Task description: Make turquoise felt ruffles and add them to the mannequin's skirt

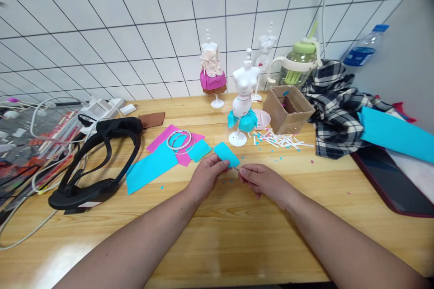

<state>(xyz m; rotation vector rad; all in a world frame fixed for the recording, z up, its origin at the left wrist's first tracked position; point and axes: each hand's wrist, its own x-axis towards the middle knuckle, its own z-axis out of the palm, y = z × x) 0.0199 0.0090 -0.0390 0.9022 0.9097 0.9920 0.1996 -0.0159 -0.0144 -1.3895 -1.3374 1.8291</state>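
One small blue piece [226,154], of paper or thin cloth, is held by the left hand [210,170] on the near side of the front dress form [244,80], slightly to its left. The piece is pinched under the thumb with the fingers curled beneath it, the hand nearly closed. By the right hand [253,178], whose fingertips are drawn together, a thin dark implement [236,170] is gripped, its tip brought to the near edge of the piece; its kind is too small to be told. The hips of the front dress form are ringed by puffy blue fabric [248,121].

Behind and to the left of that form, a second dress form [213,65] is clad in cream, magenta and brown; behind and to the right, a third dress form [266,49] is partly hidden by it. To its right, a pink dish [266,118], white strips [281,139] and an open cardboard box [294,119] are seen on the desk [203,244], with plaid cloth [334,131] farther right. To its left, a long blue sheet [149,170] and pink sheets [159,140] are overlapped, white rings [167,142] being laid on top. Farther left, a black headset frame [130,125] is set down.
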